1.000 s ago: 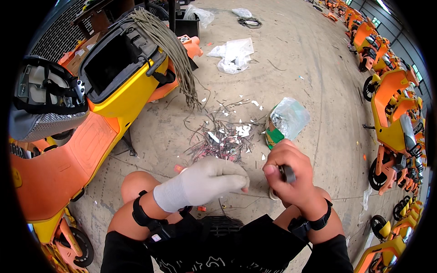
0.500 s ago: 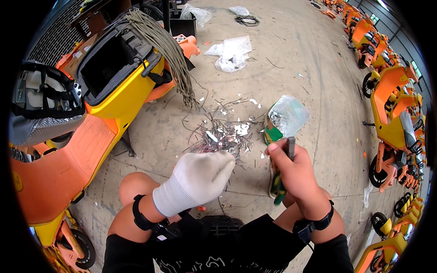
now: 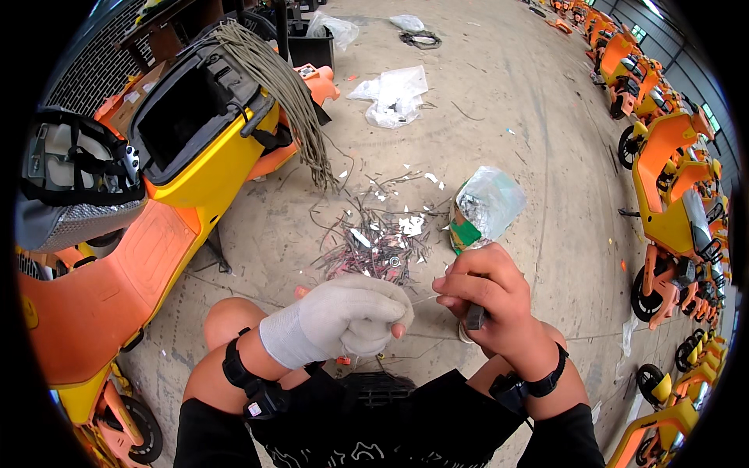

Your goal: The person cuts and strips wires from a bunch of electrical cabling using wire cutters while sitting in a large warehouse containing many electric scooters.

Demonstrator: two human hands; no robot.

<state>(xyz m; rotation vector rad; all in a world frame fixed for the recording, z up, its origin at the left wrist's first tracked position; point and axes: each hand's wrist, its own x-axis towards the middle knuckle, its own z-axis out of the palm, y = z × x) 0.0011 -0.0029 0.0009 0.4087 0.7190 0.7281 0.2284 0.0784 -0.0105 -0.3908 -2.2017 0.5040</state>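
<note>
My left hand (image 3: pixel 347 320), in a pale grey knitted glove, is curled closed around one end of a thin pale wire (image 3: pixel 424 300). The wire runs across to the bare fingertips of my right hand (image 3: pixel 488 288), which pinch it. A dark metal hand tool (image 3: pixel 475 316) is gripped in that same right hand, mostly hidden by the fingers. Beyond both hands a loose pile of cut wires and white scraps (image 3: pixel 374 242) lies on the concrete floor, beside a green and brown bag (image 3: pixel 488 203) with clear plastic at its top.
Close on my left stands a yellow and orange scooter (image 3: pixel 117 273) with grey cord (image 3: pixel 289 101) draped over its open box. Rows of similar scooters (image 3: pixel 655 218) line the right. Plastic sheeting (image 3: pixel 394 97), a black coil (image 3: pixel 420 40) and a black crate (image 3: pixel 310 47) are farther back.
My right hand has turned over, swinging the upright green-handled tool down into its palm, and now pinches the wire. My left hand has shifted a little down and right, its fingers curled.
</note>
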